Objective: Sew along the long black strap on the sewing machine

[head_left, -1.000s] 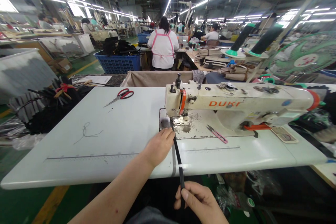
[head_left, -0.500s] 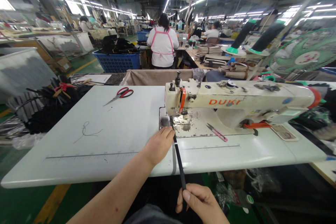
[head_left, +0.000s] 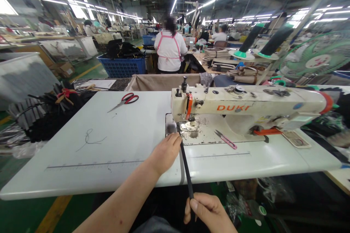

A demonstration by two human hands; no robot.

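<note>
A narrow black strap (head_left: 186, 167) runs from under the presser foot of the cream sewing machine (head_left: 246, 107) back over the front edge of the white table (head_left: 109, 142). My left hand (head_left: 165, 151) rests on the table just in front of the needle plate, fingers curled, fingertips pressing the strap's left side. Below the table edge, my right hand (head_left: 209, 213) is closed in a pinch on the strap's near end.
Red-handled scissors (head_left: 125, 100) lie at the back left of the table. Pink thread snips (head_left: 225, 139) lie on the machine bed. A loose thread (head_left: 90, 138) lies mid-left. Black strap bundles (head_left: 46, 114) are heaped at left. A green fan (head_left: 317, 60) stands right. Another person (head_left: 170, 49) works beyond.
Almost nothing has shifted. My right hand has dropped slightly lower along the strap. The left hand stays by the needle plate.
</note>
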